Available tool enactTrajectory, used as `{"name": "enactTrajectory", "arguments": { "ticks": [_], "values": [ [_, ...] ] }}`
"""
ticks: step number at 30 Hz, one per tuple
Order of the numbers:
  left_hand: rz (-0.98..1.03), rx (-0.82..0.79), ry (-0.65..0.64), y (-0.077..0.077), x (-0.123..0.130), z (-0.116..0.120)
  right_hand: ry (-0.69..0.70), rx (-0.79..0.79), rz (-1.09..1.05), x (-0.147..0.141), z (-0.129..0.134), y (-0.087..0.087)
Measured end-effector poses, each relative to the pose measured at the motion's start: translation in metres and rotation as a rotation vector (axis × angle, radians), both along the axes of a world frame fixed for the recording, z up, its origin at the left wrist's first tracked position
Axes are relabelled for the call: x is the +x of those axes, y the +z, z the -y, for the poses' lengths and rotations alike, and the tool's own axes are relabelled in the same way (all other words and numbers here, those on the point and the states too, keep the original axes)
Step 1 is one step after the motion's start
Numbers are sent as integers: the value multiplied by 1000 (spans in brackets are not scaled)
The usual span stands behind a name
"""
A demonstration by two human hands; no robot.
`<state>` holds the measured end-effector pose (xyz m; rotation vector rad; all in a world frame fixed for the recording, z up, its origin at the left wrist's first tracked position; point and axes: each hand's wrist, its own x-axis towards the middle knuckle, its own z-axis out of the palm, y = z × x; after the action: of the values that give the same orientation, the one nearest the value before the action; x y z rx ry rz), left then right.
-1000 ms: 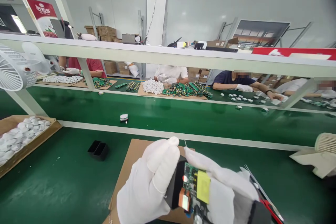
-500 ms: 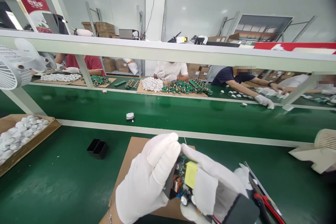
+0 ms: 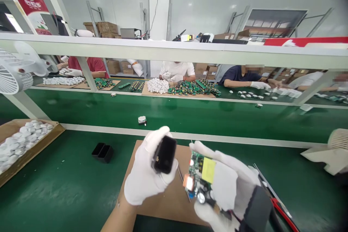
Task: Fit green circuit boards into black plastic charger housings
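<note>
Over the cardboard (image 3: 168, 201), the left hand (image 3: 144, 181) grips a case (image 3: 165, 155) and the right hand (image 3: 231, 161) a circuit board (image 3: 196, 165), whose parts hard squeezing could bend.

In front of me stretches a glossy green work surface (image 3: 67, 107), edged by a pale straight rail (image 3: 231, 144). Above it a white-topped cream shelf (image 3: 174, 51) spans my view on slanted cream posts (image 3: 87, 74). Beyond, I see a smooth light-grey wall (image 3: 212, 0), a white square column (image 3: 160, 7), grey metal racks (image 3: 143, 32), brown cardboard boxes (image 3: 108, 29) and, to my right, a wide grey framed panel (image 3: 276, 23). Small bright reflections dot the wall.
</note>
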<state>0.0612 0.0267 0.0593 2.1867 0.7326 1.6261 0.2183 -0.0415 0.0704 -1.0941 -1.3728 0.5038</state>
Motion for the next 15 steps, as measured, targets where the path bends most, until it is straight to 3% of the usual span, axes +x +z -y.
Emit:
{"name": "enactTrajectory", "arguments": {
  "ticks": [3, 5, 10, 15],
  "values": [
    [149, -180, -111, -2, 0, -1, 32, 50, -39, 4, 5, 5],
    [208, -185, -175, 0, 2, 2, 43, 65, -80, 4, 10, 5],
    [237, -184, -178, 4, 7, 12, 113, -52, -191, 2, 12, -2],
    [223, -224, -190, 1, 9, 12, 63, 9, 138, 8, -1, -4]
  ]
}}
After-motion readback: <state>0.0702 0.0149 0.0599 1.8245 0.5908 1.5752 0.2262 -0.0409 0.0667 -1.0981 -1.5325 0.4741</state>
